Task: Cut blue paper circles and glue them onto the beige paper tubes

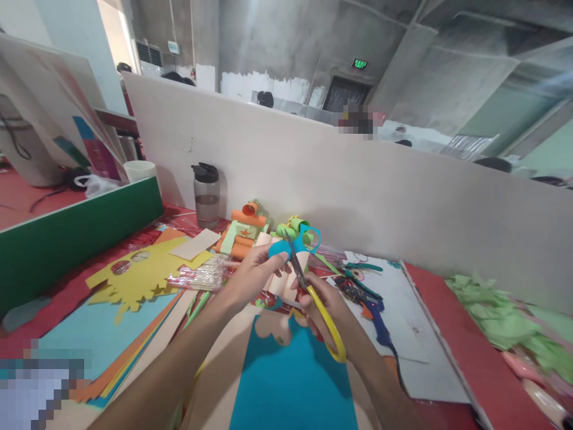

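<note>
My left hand pinches a small blue paper piece between thumb and fingers. A curled strip of the same blue paper loops off to its right. In my right hand is a pair of scissors with yellow handles. The scissor blades are parted and point up and left, right at the blue piece. Below both hands lies a large blue paper sheet with a scalloped cut along its top edge, resting on beige card.
Yellow cut paper and stacked coloured sheets lie left, beside bundled sticks. Behind stand a water bottle and orange paper rolls. A blue glue gun, pliers and crumpled green paper are right. A white partition runs behind.
</note>
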`<action>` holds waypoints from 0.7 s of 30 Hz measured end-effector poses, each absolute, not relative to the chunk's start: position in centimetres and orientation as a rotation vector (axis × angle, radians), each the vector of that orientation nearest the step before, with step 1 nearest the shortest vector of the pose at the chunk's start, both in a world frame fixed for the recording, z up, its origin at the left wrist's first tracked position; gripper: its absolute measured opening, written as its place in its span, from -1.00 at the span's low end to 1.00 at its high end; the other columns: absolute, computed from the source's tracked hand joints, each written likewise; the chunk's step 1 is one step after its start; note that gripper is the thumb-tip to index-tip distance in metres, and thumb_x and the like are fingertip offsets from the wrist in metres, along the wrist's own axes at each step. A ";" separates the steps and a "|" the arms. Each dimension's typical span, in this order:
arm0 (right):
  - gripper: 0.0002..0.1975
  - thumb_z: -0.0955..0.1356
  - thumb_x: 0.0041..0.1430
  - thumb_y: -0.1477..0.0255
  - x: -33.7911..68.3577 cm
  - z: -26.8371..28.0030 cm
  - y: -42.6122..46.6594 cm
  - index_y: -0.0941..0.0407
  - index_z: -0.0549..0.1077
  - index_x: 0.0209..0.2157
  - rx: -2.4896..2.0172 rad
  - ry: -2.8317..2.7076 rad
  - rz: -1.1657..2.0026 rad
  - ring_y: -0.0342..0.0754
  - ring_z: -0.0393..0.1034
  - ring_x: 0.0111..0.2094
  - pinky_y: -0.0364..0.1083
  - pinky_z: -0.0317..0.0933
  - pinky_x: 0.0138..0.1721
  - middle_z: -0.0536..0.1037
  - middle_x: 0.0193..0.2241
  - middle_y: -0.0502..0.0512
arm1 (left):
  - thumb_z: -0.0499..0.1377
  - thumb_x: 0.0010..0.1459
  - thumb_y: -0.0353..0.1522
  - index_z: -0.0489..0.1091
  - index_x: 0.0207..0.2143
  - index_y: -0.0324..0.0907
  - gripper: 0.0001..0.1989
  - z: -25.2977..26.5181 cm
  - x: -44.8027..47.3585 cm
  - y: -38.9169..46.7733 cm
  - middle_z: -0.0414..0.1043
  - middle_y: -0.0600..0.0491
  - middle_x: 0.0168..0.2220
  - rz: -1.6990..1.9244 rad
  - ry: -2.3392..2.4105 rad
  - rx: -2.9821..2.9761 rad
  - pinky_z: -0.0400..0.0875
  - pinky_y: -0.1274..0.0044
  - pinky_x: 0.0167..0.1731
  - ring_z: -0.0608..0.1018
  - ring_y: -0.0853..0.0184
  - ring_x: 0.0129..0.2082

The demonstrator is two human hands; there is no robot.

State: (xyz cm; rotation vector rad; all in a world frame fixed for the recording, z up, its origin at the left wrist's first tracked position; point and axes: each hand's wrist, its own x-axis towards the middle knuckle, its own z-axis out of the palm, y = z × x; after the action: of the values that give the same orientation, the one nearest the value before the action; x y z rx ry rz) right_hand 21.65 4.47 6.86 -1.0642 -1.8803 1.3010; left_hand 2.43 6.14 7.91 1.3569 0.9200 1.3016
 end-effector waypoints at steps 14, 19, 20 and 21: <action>-0.35 0.31 0.10 -0.21 20.4 5.7 3.9 0.10 0.31 -0.14 -1.031 -1.752 1.322 -0.28 0.10 -0.72 -0.25 -0.04 -0.72 0.26 -0.56 -0.14 | 0.14 0.24 -0.16 0.35 -0.53 -0.19 -0.64 7.2 4.6 5.6 0.36 0.10 -0.51 1.584 0.911 1.223 0.34 0.55 -0.35 0.40 0.39 -0.44; -0.38 0.31 0.12 -0.20 20.2 5.6 3.8 0.09 0.33 -0.16 -1.031 -1.754 1.263 -0.26 0.04 -0.68 -0.24 -0.07 -0.70 0.23 -0.55 -0.13 | 0.14 0.23 -0.16 0.35 -0.53 -0.18 -0.65 7.3 4.3 5.7 0.36 0.11 -0.51 1.572 0.921 1.250 0.34 0.54 -0.35 0.40 0.39 -0.45; -0.38 0.31 0.13 -0.20 20.1 5.7 3.8 0.09 0.32 -0.15 -1.028 -1.750 1.266 -0.26 0.03 -0.68 -0.24 -0.06 -0.69 0.22 -0.56 -0.13 | 0.14 0.24 -0.16 0.35 -0.53 -0.18 -0.64 7.3 4.3 5.7 0.36 0.11 -0.51 1.565 0.920 1.259 0.34 0.54 -0.35 0.40 0.39 -0.45; -0.37 0.30 0.13 -0.20 20.1 5.8 3.8 0.09 0.32 -0.15 -1.021 -1.749 1.270 -0.25 0.04 -0.67 -0.23 -0.05 -0.69 0.22 -0.55 -0.13 | 0.14 0.24 -0.16 0.35 -0.53 -0.18 -0.64 7.3 4.4 5.6 0.36 0.11 -0.50 1.556 0.916 1.266 0.34 0.54 -0.34 0.41 0.39 -0.45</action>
State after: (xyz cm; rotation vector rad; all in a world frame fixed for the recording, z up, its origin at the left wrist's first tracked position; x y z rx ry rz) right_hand 20.10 3.75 5.75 -1.0212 -1.7491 1.2703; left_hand 4.36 5.61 7.26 1.2665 0.9164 1.5561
